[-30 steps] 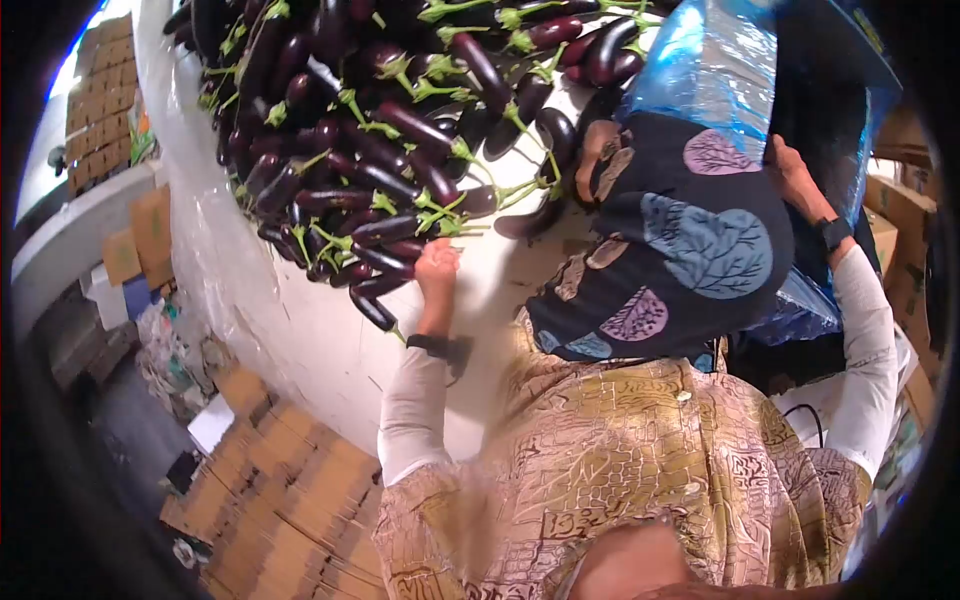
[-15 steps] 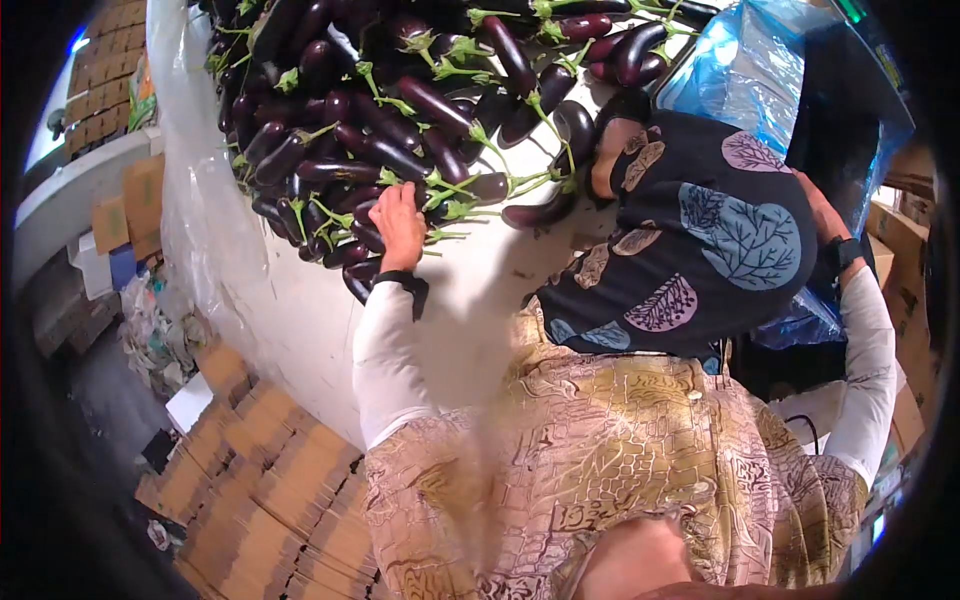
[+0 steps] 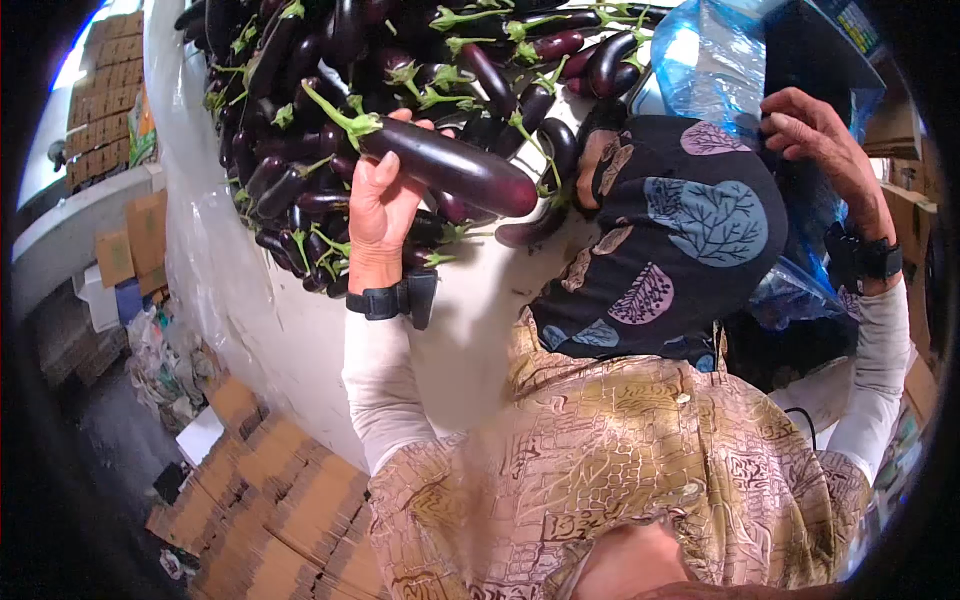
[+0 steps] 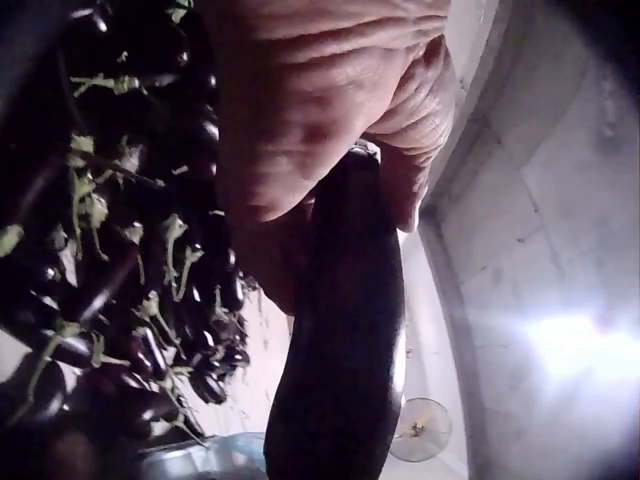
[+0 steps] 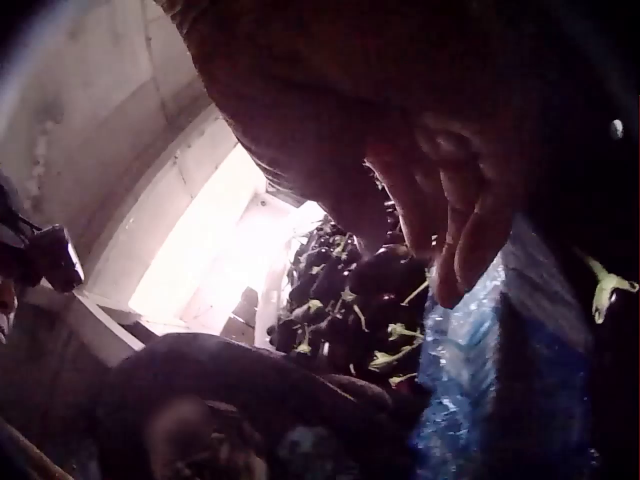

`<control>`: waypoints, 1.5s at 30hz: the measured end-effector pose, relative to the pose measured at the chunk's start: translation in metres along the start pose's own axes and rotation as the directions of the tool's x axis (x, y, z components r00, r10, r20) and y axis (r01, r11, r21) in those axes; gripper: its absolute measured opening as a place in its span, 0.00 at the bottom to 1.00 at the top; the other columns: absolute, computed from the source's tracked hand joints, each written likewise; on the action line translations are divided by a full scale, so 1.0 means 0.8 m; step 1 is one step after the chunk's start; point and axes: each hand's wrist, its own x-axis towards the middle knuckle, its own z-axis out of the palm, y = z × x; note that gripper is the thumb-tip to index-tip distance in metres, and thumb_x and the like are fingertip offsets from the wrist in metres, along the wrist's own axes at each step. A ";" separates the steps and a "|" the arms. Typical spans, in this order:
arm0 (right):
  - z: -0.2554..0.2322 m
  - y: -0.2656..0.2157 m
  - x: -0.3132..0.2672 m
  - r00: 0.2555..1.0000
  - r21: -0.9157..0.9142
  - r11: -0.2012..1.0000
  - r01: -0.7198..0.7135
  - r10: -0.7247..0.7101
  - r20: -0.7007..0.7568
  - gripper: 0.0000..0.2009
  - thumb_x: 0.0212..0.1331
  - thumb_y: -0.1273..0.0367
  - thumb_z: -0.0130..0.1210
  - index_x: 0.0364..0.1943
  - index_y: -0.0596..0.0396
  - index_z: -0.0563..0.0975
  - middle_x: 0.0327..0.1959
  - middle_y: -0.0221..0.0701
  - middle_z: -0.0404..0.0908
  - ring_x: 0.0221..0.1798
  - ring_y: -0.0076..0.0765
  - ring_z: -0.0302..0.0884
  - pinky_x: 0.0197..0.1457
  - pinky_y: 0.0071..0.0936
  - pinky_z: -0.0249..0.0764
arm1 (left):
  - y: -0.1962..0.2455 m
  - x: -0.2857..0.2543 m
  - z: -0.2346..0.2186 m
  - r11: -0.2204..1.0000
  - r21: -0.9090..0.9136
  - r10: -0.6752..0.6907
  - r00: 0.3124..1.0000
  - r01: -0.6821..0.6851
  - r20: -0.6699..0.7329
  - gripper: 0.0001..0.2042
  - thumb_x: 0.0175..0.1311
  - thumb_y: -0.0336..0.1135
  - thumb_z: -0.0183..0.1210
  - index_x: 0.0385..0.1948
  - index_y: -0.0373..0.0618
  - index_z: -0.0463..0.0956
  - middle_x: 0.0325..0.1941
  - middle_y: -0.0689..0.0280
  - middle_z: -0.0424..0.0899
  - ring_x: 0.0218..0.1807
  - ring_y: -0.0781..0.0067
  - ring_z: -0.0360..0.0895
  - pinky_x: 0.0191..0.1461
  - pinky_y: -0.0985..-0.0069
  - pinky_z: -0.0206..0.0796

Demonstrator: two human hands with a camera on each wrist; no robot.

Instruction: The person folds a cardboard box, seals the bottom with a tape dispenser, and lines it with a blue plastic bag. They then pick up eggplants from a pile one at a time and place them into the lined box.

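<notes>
Near the stem end, my left hand [image 3: 383,205] grips a long dark purple eggplant [image 3: 455,170], with the thumb across its near side. Its green stem points to the upper left, and it is raised above the pile of eggplants [image 3: 300,185]. In the left wrist view the same eggplant [image 4: 340,340] hangs down from the palm. On the right, my right hand [image 3: 825,145] hovers with loosely bent fingers beside the blue plastic liner [image 3: 715,60] of a dark container [image 3: 810,50]. In the right wrist view, the fingertips overlap the liner's edge [image 5: 465,320].
The pile lies on a white table [image 3: 310,350] with clear plastic sheeting [image 3: 195,200] along its left side. A dark patterned apron [image 3: 690,230] bulges against the table's right part. Flattened cardboard boxes [image 3: 270,500] lie on the floor at lower left; cartons [image 3: 910,220] stand at far right.
My left hand reached into the pile, took hold of an eggplant and lifted it. My right hand came up from behind the apron, beside the liner, into fuller view.
</notes>
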 end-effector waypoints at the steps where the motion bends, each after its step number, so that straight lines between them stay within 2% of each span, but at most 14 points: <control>1: 0.000 -0.007 -0.004 1.000 0.001 1.000 -0.005 0.005 -0.016 0.22 0.63 0.49 0.52 0.48 0.53 0.75 0.41 0.31 0.79 0.41 0.24 0.77 0.45 0.21 0.71 | 0.004 0.008 0.019 1.000 -0.028 0.006 1.000 -0.006 0.015 0.29 0.61 0.33 0.60 0.63 0.36 0.59 0.57 0.49 0.74 0.63 0.40 0.69 0.70 0.47 0.57; 9: 0.002 -0.087 -0.026 0.928 0.093 0.926 0.366 -0.356 -0.108 0.22 0.63 0.50 0.54 0.45 0.56 0.78 0.42 0.30 0.79 0.43 0.27 0.79 0.49 0.24 0.73 | 0.032 0.064 0.177 0.999 -0.040 0.018 0.987 -0.012 0.157 0.22 0.64 0.36 0.58 0.57 0.39 0.68 0.56 0.50 0.76 0.60 0.49 0.73 0.66 0.50 0.62; 11: -0.004 -0.198 -0.082 0.954 -0.094 0.952 0.292 -0.297 -0.039 0.43 0.51 0.44 0.63 0.63 0.64 0.63 0.56 0.49 0.72 0.59 0.45 0.71 0.59 0.33 0.69 | 0.036 0.081 0.242 0.990 0.131 0.023 0.986 -0.046 0.168 0.21 0.64 0.36 0.59 0.57 0.39 0.69 0.55 0.53 0.77 0.56 0.56 0.77 0.63 0.57 0.66; 13: -0.025 -0.191 -0.095 0.962 -0.043 0.964 0.264 -0.266 -0.058 0.42 0.52 0.46 0.63 0.62 0.65 0.63 0.53 0.47 0.73 0.56 0.43 0.72 0.56 0.33 0.70 | 0.018 0.097 0.317 0.954 0.270 0.058 0.967 -0.127 0.247 0.18 0.64 0.35 0.60 0.54 0.40 0.72 0.53 0.55 0.78 0.51 0.62 0.79 0.55 0.66 0.71; 15: -0.044 -0.182 -0.096 0.958 0.098 0.953 0.288 -0.287 -0.030 0.40 0.52 0.48 0.64 0.60 0.66 0.64 0.48 0.45 0.74 0.49 0.39 0.74 0.50 0.33 0.73 | -0.008 0.121 0.358 0.354 0.687 0.159 0.764 -0.635 0.625 0.21 0.71 0.48 0.51 0.52 0.37 0.74 0.45 0.61 0.82 0.47 0.72 0.79 0.55 0.73 0.69; 17: -0.059 -0.175 -0.101 0.948 0.241 0.920 0.308 -0.318 0.001 0.38 0.53 0.51 0.64 0.58 0.68 0.64 0.42 0.42 0.76 0.43 0.35 0.76 0.44 0.33 0.75 | -0.027 0.093 0.430 0.758 0.613 -0.035 0.925 -0.221 0.377 0.28 0.65 0.48 0.60 0.57 0.34 0.66 0.46 0.61 0.79 0.41 0.76 0.78 0.40 0.82 0.72; 18: -0.069 -0.175 -0.112 0.989 0.202 0.969 0.142 -0.145 -0.002 0.35 0.53 0.55 0.65 0.57 0.67 0.65 0.42 0.38 0.76 0.44 0.28 0.75 0.44 0.29 0.74 | -0.026 0.102 0.431 0.639 0.728 -0.121 0.903 -0.248 0.413 0.27 0.66 0.54 0.57 0.50 0.34 0.72 0.37 0.65 0.79 0.36 0.81 0.74 0.35 0.85 0.66; 21: -0.069 -0.075 -0.108 0.994 0.242 0.965 0.105 -0.103 -0.022 0.32 0.54 0.53 0.63 0.57 0.61 0.68 0.44 0.40 0.77 0.46 0.36 0.77 0.51 0.31 0.73 | -0.040 0.162 0.372 0.537 0.787 -0.297 0.805 -0.304 0.514 0.22 0.69 0.51 0.53 0.51 0.40 0.76 0.41 0.63 0.81 0.42 0.77 0.80 0.44 0.81 0.72; 23: -0.045 -0.008 -0.109 0.959 0.097 0.993 -0.069 0.093 -0.268 0.30 0.53 0.48 0.62 0.52 0.55 0.74 0.42 0.36 0.79 0.45 0.35 0.79 0.52 0.30 0.73 | -0.047 0.162 0.349 0.566 0.815 -0.346 0.861 -0.125 0.373 0.19 0.69 0.45 0.52 0.53 0.40 0.75 0.37 0.65 0.80 0.40 0.76 0.80 0.43 0.83 0.71; 30: -0.028 0.093 -0.048 0.918 -0.171 0.906 -0.387 0.362 -0.163 0.37 0.54 0.49 0.59 0.60 0.61 0.63 0.44 0.48 0.78 0.47 0.45 0.78 0.54 0.34 0.71 | -0.092 0.168 0.159 0.626 0.728 -0.398 0.917 0.279 -0.009 0.15 0.69 0.35 0.53 0.53 0.40 0.73 0.37 0.65 0.81 0.38 0.75 0.80 0.40 0.80 0.74; 35: 0.019 0.162 -0.008 0.900 -0.380 0.845 -0.376 0.236 -0.366 0.48 0.56 0.55 0.59 0.70 0.65 0.41 0.39 0.62 0.79 0.45 0.65 0.78 0.51 0.47 0.74 | -0.142 0.116 0.011 0.673 0.603 -0.343 0.903 0.427 -0.258 0.14 0.67 0.33 0.56 0.51 0.39 0.73 0.37 0.62 0.81 0.36 0.73 0.81 0.34 0.82 0.74; 38: 0.043 0.182 -0.012 0.953 -0.775 0.582 -0.245 -0.002 -0.303 0.41 0.57 0.61 0.58 0.68 0.66 0.48 0.24 0.50 0.81 0.29 0.58 0.81 0.34 0.50 0.76 | -0.181 0.065 -0.047 0.631 0.568 -0.341 0.846 0.529 -0.409 0.15 0.64 0.29 0.55 0.51 0.36 0.73 0.36 0.61 0.81 0.32 0.74 0.79 0.33 0.82 0.73; 42: 0.050 0.181 0.012 0.979 -0.941 0.296 -0.163 0.164 -0.118 0.40 0.56 0.57 0.58 0.69 0.62 0.54 0.29 0.42 0.83 0.31 0.45 0.84 0.32 0.37 0.78 | -0.209 -0.009 -0.076 0.637 0.440 -0.375 0.753 0.633 -0.540 0.17 0.57 0.28 0.57 0.48 0.33 0.74 0.29 0.62 0.81 0.28 0.74 0.79 0.29 0.81 0.72; 45: 0.042 0.187 0.003 0.992 -0.919 0.388 -0.066 0.122 -0.019 0.42 0.50 0.57 0.64 0.69 0.56 0.57 0.32 0.46 0.82 0.35 0.51 0.83 0.37 0.41 0.78 | -0.209 -0.041 -0.102 0.624 0.595 -0.156 0.827 0.506 -0.540 0.11 0.58 0.27 0.55 0.42 0.35 0.77 0.28 0.64 0.80 0.28 0.77 0.77 0.31 0.83 0.70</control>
